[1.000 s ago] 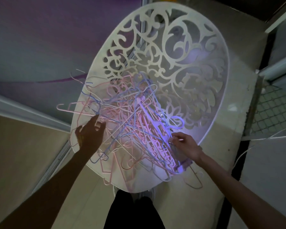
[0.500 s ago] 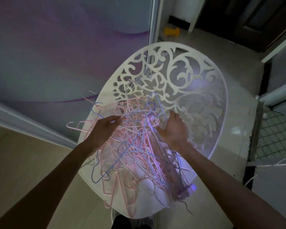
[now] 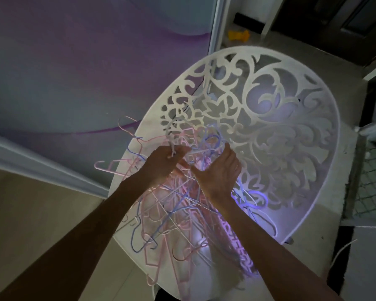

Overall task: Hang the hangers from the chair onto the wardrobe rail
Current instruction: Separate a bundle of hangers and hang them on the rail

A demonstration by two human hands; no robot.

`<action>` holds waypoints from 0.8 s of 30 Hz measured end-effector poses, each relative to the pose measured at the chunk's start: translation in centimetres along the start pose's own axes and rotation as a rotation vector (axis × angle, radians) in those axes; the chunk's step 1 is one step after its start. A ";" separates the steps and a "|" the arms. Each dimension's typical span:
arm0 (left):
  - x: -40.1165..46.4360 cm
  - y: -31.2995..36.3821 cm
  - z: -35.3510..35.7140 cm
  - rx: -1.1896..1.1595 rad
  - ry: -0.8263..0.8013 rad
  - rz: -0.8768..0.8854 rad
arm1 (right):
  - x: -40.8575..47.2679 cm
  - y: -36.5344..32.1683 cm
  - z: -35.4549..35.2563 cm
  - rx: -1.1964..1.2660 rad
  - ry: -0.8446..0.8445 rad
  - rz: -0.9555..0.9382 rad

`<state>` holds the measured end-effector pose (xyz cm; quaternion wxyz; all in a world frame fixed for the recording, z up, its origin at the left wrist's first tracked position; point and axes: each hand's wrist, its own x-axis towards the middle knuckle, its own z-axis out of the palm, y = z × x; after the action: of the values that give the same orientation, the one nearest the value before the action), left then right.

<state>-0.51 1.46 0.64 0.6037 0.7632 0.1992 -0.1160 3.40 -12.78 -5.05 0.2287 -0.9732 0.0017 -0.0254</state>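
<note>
A dim room, lit mostly by a violet glow off the wall, with pale floor tiles and a dark doorway at the far side; a small yellow object (image 3: 238, 35) lies on the floor near it. In the middle stands the white round-backed chair with scrolled cut-out pattern (image 3: 291, 118), and on its seat lies the tangled heap of thin pink and blue wire hangers (image 3: 174, 216).

Half a second ago both hands lay spread on the heap, apart from each other. Now they have come together above it. The left hand (image 3: 163, 165) has its fingers (image 3: 175, 153) curled round a bunch of hooks, with a pale hook standing up just beyond them. The right hand (image 3: 218, 172) sits just beside it, palm turned toward the left, fingers only loosely bent against the wires; whether they actually pinch a hanger I cannot tell.

That looks to me like gathering by the hooks, ready to lift a bundle. Below the fingers the rest of the heap hangs knotted, so some hangers may drag along or drop. No rail is in sight.

No brand, label or writing is readable anywhere.
</note>
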 end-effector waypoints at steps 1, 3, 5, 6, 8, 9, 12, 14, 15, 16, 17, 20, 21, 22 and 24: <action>0.5 -0.1 0.0 -0.011 0.015 0.016 | 0.1 0.0 0.2 -0.013 -0.040 0.042; 1.0 -0.3 0.1 -0.019 0.045 0.014 | 0.9 0.3 0.4 -0.008 -0.108 0.173; 1.0 -0.6 0.2 0.087 0.071 0.042 | 1.9 0.7 0.4 0.000 -0.173 0.208; 1.1 -0.9 0.0 0.153 0.078 0.068 | 2.3 0.8 0.5 0.039 -0.214 0.205; 1.3 -1.2 -0.5 0.221 0.119 0.116 | 3.0 1.4 0.1 0.130 -0.286 0.200; 1.5 -1.4 -0.8 0.232 0.145 0.129 | 3.3 1.7 -0.3 0.158 -0.319 0.198; 2.3 -1.4 -1.4 0.252 0.210 0.136 | 3.6 2.4 -1.4 0.251 -0.365 0.191; 2.5 -0.8 -1.4 0.243 0.240 0.112 | 3.6 2.5 -1.9 0.291 -0.354 0.191; 2.5 -0.5 -1.3 0.237 0.259 0.099 | 3.6 2.4 -2.1 0.302 -0.343 0.192; 2.6 -0.3 -1.3 0.233 0.276 0.089 | 3.6 2.3 -2.2 0.304 -0.324 0.195; 2.7 -0.1 -1.1 0.230 0.294 0.081 | 3.5 2.3 -2.4 0.302 -0.290 0.194; 3.1 -0.3 -0.9 0.199 0.328 0.066 | 3.0 2.3 -3.1 0.285 -0.141 0.218; 3.3 -0.4 -1.1 0.176 0.343 0.063 | 3.0 2.3 -3.3 0.281 -0.090 0.232; 3.3 -0.4 -1.5 0.159 0.354 0.065 | 3.1 2.4 -3.6 0.284 -0.041 0.254; 3.4 -0.3 -2.2 0.128 0.339 0.085 | 3.6 3.0 -4.1 0.293 0.016 0.300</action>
<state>2.27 4.21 -0.50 0.5159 0.8165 0.2577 0.0275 6.85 -17.35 -2.54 0.3688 -0.9181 0.1449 0.0011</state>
